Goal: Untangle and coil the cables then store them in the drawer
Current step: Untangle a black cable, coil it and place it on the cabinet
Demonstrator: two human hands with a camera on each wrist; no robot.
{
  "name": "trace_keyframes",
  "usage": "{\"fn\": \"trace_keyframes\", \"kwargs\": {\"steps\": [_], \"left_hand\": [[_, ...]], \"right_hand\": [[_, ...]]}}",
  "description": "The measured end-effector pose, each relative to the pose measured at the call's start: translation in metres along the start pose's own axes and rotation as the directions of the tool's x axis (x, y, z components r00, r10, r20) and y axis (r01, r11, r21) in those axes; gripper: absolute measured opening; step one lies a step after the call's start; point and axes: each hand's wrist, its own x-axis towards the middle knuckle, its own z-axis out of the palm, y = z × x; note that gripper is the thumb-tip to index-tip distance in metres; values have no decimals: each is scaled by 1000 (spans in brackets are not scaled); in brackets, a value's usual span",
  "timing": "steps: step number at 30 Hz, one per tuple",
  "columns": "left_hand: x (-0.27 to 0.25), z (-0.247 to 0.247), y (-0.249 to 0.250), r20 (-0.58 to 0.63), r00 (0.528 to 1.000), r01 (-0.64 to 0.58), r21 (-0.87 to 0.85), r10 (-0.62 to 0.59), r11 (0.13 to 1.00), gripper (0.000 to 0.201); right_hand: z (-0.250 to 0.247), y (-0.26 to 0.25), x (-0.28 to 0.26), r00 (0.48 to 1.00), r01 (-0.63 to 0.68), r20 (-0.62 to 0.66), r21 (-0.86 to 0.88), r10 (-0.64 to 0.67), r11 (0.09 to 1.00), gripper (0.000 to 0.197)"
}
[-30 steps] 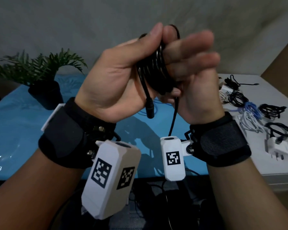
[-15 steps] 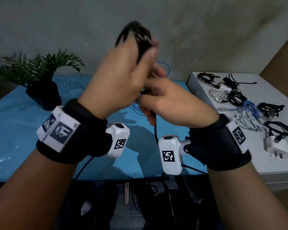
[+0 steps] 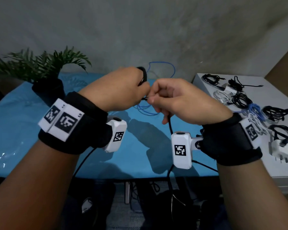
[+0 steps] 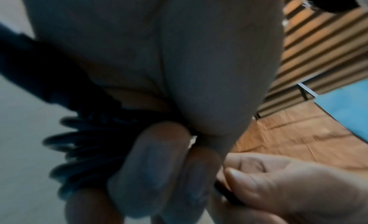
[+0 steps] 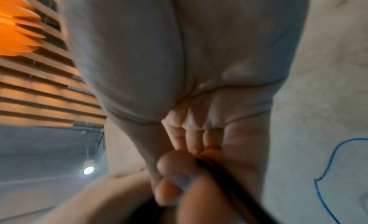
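The left hand [image 3: 118, 90] has its fingers [image 4: 159, 161] curled round a stack of black loops — the coiled black cable [image 4: 85, 150], whose top arc shows just above the knuckles in the head view. A second ago that coil stood high in front of the face, both hands wrapped about it; half a second ago the left hand had turned over with it raised. Now both hands have dropped lower and sit knuckle to knuckle. The right hand [image 3: 181, 102] pinches the cable's loose tail [image 5: 225, 180] between thumb and forefinger, touching the left fingers, and the rest of the tail hangs down below the right fist. I judge the winding nearly done, with the end being tucked or wrapped to lock the coil. Beyond the fingers a loose blue cable [image 3: 146, 108] lies on the blue bench [image 3: 15, 123]; well to the right, coiled cables [image 3: 241, 100] rest on a white cabinet [image 3: 271, 92]. No drawer can be made out.
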Motion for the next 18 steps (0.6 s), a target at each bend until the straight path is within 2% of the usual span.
{"fn": "trace_keyframes", "kwargs": {"steps": [2,3,6,8,10,12,14,18], "left_hand": [[-2,-3,-3,115,993,-19,-143,36,990,36],[-3,-3,-3,170,983,-18,-270,66,963,37],[-8,-3,2,274,945,30,-617,179,786,44],[-10,-3,4,266,931,17,-712,248,702,44],[-10,-3,3,229,923,-6,-795,311,606,34],[-10,0,1,185,921,-17,-860,343,509,30],[-8,3,-1,135,939,-10,-908,316,418,29],[-2,3,-3,51,982,13,-979,184,204,27]], "right_hand": [[-7,-2,-1,997,42,-62,83,-37,996,12],[-11,-3,-2,995,55,-95,120,-44,991,13],[-17,-7,-3,985,86,-164,253,-45,964,15],[-16,-9,-2,972,104,-232,310,-31,945,17],[-13,-11,-1,951,129,-309,339,-19,932,19],[-13,-11,0,941,134,-338,342,-11,930,18],[-16,-9,0,953,93,-303,333,13,938,18],[-21,-1,-1,983,-8,-168,335,68,942,21]]}}
